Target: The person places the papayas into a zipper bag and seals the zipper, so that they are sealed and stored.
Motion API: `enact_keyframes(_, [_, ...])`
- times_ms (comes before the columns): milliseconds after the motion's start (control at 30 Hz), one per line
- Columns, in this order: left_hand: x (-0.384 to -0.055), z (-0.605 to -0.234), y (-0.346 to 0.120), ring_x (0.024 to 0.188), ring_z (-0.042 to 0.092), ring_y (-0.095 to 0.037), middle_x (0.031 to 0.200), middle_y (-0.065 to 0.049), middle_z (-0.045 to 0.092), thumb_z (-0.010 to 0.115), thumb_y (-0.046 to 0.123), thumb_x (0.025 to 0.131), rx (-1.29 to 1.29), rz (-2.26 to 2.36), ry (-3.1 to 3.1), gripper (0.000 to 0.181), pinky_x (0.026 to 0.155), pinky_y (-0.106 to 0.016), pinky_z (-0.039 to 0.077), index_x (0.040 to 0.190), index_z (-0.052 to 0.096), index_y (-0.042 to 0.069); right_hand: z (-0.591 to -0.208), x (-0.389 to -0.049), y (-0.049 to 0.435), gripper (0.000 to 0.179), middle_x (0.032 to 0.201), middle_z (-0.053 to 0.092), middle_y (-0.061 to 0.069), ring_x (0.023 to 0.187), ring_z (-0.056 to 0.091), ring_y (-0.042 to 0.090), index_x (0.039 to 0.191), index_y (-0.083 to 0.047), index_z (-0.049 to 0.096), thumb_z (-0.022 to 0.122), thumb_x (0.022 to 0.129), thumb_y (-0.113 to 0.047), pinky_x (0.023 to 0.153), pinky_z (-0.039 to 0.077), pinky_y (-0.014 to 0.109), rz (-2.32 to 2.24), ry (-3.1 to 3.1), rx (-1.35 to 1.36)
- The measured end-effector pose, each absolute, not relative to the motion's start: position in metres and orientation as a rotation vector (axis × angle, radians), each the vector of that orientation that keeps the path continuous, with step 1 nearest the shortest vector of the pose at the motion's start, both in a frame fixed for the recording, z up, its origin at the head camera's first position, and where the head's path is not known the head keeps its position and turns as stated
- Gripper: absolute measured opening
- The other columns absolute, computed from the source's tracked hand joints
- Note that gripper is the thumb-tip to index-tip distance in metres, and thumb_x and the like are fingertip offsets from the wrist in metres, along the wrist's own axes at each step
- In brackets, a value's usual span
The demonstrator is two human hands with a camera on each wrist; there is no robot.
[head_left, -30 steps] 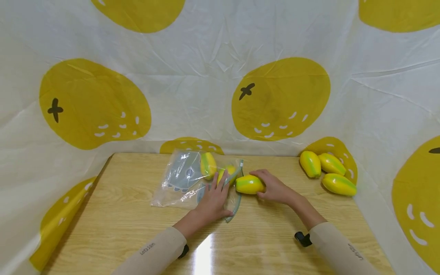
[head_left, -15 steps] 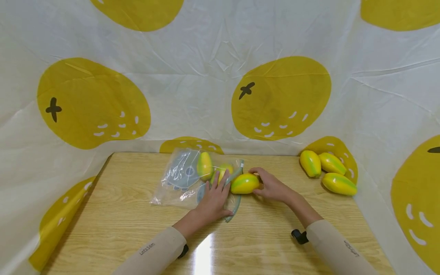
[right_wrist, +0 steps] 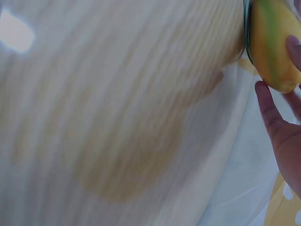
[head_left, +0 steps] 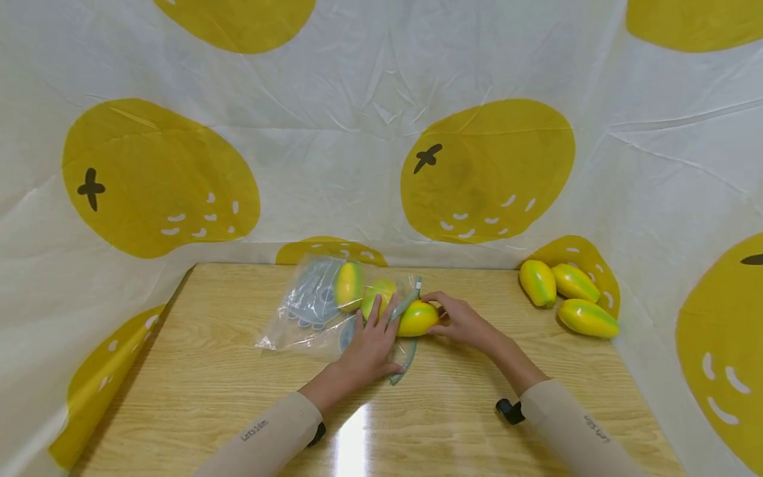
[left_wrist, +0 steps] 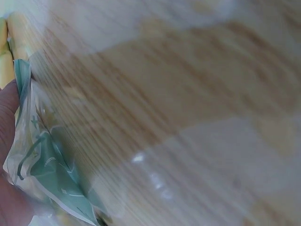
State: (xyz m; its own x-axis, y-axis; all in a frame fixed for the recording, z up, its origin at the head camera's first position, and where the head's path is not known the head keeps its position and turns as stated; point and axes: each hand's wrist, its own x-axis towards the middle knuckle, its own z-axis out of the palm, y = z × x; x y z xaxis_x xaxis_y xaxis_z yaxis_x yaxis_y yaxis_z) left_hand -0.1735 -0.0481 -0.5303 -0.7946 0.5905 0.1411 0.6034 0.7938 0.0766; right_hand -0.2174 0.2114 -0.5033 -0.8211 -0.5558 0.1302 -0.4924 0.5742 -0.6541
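Observation:
A clear zip bag (head_left: 324, 334) with a grey-blue printed pattern lies flat on the table, its mouth facing right. Two yellow papayas with green stripes are inside it, one papaya (head_left: 349, 287) farther in and another papaya (head_left: 377, 296) partly behind my left fingers. My left hand (head_left: 366, 348) rests on the bag near its mouth, fingers spread. At the mouth, my right hand (head_left: 465, 323) holds a third papaya (head_left: 417, 319) by its right end between thumb and fingers. The bag's green edge runs beside that papaya (right_wrist: 273, 42) in the right wrist view.
Three more papayas lie together at the table's back right, the nearest papaya (head_left: 588, 318) beside the cloth edge. A white cloth (head_left: 334, 159) printed with yellow fruit rises behind and along both sides of the wooden table (head_left: 208, 377).
My right hand has moved left, bringing the papaya into the bag's mouth. The papayas inside have shifted left within the bag. My left hand has stayed in place.

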Motion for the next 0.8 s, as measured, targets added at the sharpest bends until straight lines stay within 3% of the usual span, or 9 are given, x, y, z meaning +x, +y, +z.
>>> enact_keyframes(233, [-0.174, -0.53, -0.048, 0.158, 0.006, -0.048, 0.175, -0.013, -0.005, 0.081, 0.067, 0.074, -0.966, -0.155, -2.857, 0.116, 0.11, -0.078, 0.031, 0.16, 0.035, 0.005, -0.507, -0.214, 0.203, 0.057, 0.127, 0.057, 0.021, 0.108, 0.066, 0.034, 0.132, 0.003, 0.054, 0.084, 0.085, -0.009, 0.093, 0.059, 0.047, -1.188, 2.767, -0.774])
enact_keyframes(467, [-0.173, -0.527, -0.049, 0.158, 0.007, -0.047, 0.175, -0.014, -0.001, 0.081, 0.067, 0.074, -0.964, -0.137, -2.866, 0.116, 0.111, -0.077, 0.03, 0.16, 0.034, 0.005, -0.507, -0.212, 0.197, 0.055, 0.123, 0.062, 0.016, 0.092, 0.069, 0.028, 0.13, 0.0, 0.059, 0.085, 0.085, -0.015, 0.079, 0.062, 0.035, -1.125, 2.843, -0.841])
enact_keyframes(800, [-0.174, -0.529, -0.049, 0.158, 0.008, -0.047, 0.175, -0.013, 0.0, 0.079, 0.07, 0.074, -0.968, -0.11, -2.866, 0.116, 0.112, -0.077, 0.03, 0.16, 0.034, 0.006, -0.506, -0.212, 0.197, 0.05, 0.127, 0.06, 0.021, 0.096, 0.071, 0.033, 0.135, 0.003, 0.058, 0.077, 0.089, 0.001, 0.084, 0.062, 0.041, -1.13, 2.809, -0.973])
